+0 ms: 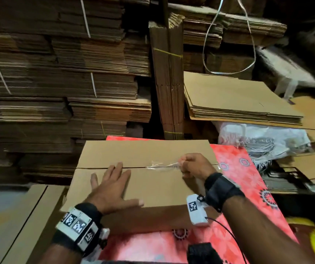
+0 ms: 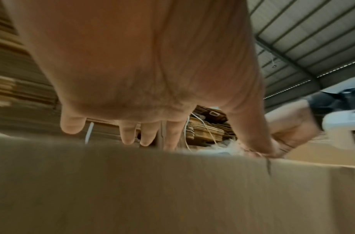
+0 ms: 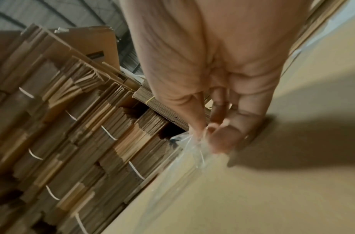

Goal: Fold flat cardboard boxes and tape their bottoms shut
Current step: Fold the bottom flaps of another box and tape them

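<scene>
A brown cardboard box stands bottom-up on the red patterned table, its two flaps meeting at a seam. My left hand lies flat on the near flap with straight, spread fingers, its fingertips at the seam. My right hand pinches a crumpled strip of clear tape that runs left along the seam. In the right wrist view the thumb and fingers pinch the clear tape just above the box. The left wrist view shows my left hand over the box top.
Tall bundles of flat cardboard fill the back and left. A loose stack of flat boxes lies at the right rear beside a white woven sack. Another flat sheet lies at the left. The red table cover shows right of the box.
</scene>
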Tool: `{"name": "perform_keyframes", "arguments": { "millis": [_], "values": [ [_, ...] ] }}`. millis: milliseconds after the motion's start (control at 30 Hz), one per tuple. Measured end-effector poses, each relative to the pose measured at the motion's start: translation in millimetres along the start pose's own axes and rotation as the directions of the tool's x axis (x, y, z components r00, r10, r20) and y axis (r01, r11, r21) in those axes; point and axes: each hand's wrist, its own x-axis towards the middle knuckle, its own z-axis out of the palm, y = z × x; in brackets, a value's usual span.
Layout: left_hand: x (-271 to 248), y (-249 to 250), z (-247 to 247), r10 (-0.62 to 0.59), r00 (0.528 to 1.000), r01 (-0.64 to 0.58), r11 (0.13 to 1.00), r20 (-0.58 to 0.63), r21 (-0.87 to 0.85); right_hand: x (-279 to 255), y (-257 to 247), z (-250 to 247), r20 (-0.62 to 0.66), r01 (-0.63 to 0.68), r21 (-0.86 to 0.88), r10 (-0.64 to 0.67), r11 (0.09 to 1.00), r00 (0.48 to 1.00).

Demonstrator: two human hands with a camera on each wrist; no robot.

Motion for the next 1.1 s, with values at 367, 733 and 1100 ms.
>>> {"name": "perform_keyframes", "arguments": {
  "millis": [367, 733, 1100],
  "values": [
    [1, -7, 26, 0.071, 0.98, -0.067, 0.997, -0.187, 0.026, -7, 4, -7, -0.284, -0.133, 0.052, 0.142, 0.99, 0.948],
    [4, -7, 34, 0.089, 0.971, -0.08, 0.996, -0.222, 0.048, -28, -42, 25, -0.339, 0.146, -0.101, -0.172, 0.984, 0.925],
    [13, -5, 29, 0.109, 0.967, -0.088, 0.991, -0.228, 0.103, -21, -68, 102, 0.127, 0.241, -0.932, -0.376, 0.272, 0.918]
  ]
}}
